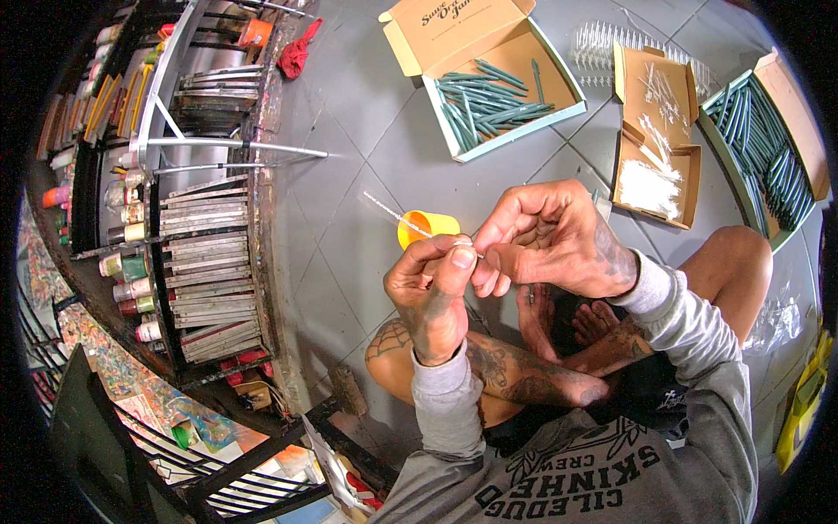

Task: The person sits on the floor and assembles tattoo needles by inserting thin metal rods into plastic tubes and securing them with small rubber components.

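Observation:
My left hand (pixel 432 297) is closed, pinching a thin clear strip or tube with white print (pixel 388 210) between thumb and fingers. Its free end sticks out to the upper left, crossing over a yellow cup (pixel 443 224) on the floor. My right hand (pixel 559 244) is also closed, its thumb and forefinger pinched at the strip's near end, fingertips close to the left thumb. A tiny pale piece shows between the two hands, too small to name. Beyond them lies an open box (pixel 515 144) of dark green pen-like sticks (pixel 493 105).
Right of that box, a smaller cardboard box (pixel 685 179) holds white bits and thin clear pieces. Another box (pixel 805 229) of green sticks stands at far right. Clear plastic pieces (pixel 602 52) lie behind. A paint-stained shelf (pixel 161 253) with a metal frame (pixel 236 144) borders the left.

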The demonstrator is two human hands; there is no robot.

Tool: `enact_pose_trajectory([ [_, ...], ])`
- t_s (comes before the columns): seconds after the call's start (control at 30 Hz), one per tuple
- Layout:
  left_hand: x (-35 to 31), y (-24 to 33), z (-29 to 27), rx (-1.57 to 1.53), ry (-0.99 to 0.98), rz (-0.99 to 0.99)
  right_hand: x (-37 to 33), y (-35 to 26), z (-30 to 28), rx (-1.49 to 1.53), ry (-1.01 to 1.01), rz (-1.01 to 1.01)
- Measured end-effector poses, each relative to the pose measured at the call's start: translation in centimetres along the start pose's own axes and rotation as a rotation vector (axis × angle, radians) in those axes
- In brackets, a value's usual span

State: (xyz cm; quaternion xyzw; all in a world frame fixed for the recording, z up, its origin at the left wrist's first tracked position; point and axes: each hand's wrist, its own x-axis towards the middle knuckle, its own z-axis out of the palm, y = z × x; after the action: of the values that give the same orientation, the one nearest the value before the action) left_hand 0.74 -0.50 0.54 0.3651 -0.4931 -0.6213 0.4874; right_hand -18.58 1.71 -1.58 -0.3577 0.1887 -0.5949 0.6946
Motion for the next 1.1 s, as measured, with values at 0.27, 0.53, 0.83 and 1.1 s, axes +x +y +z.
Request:
enact_pose_trajectory([
  [0.27,-0.3,0.1,0.8,0.102,0.034,0.084,-0.2,-0.1,-0.2,0.023,-0.002,0.035],
  [0.53,-0.4,-0.1,1.9,0.275,0.139,0.226,0.0,0.1,-0.1,-0.017,0.027,0.029],
  [0.83,-0.4,-0.1,2.3,0.294,0.081,0.188,0.1,-0.1,-0.4,-0.144,0.042,-0.013],
  [1.1,-1.5,0.1,3.1,0.056,0.049,0.053,-8.4,-2.3,-13.9,-1.256,0.183,0.403],
])
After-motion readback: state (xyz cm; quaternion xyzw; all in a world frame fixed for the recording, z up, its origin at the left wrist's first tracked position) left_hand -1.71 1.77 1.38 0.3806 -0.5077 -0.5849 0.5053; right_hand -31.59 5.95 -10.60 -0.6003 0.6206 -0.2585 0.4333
